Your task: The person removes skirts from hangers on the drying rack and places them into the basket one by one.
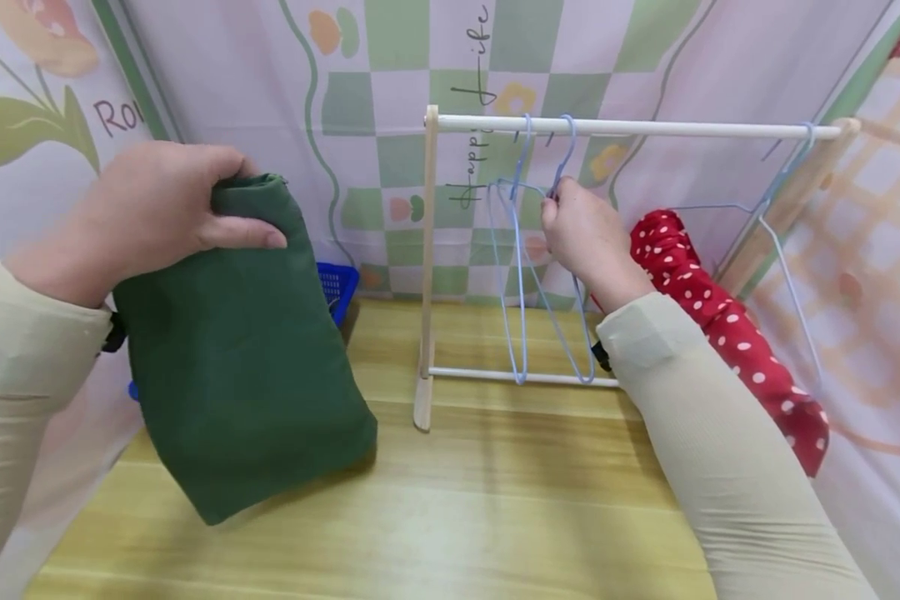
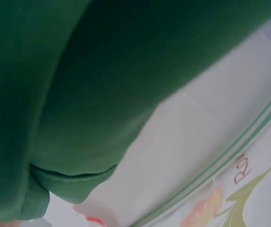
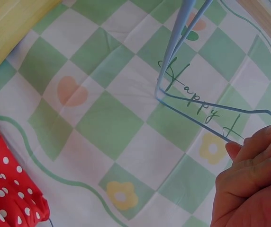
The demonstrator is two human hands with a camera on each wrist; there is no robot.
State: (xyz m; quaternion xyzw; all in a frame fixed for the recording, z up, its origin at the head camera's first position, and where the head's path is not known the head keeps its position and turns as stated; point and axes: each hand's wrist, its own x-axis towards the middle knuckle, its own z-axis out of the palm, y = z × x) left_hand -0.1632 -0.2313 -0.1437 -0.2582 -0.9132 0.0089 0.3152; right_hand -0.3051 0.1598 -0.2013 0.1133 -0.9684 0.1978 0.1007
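My left hand [image 1: 157, 208] grips the top edge of a folded green cloth garment [image 1: 247, 375], thumb across its front. The garment hangs above the table's left side; its folds and a hem fill much of the left wrist view, and its exact kind cannot be told. At the rack, my right hand [image 1: 588, 233] pinches a light blue hanger [image 1: 572, 137] just below its hook, which is still over the rod [image 1: 645, 127]. Another blue hanger [image 1: 522, 333] hangs close on the left. In the right wrist view, fingers [image 3: 258, 151] meet the hanger wire [image 3: 216, 105].
The small rack's wooden post [image 1: 427, 250] stands on the wooden table [image 1: 450, 500]. Near the rack's right end are a third blue hanger [image 1: 786, 171] and a red polka-dot fabric [image 1: 742, 333]. A blue basket [image 1: 337, 287] sits partly behind the green garment. Patterned curtains [image 1: 390, 100] surround the table.
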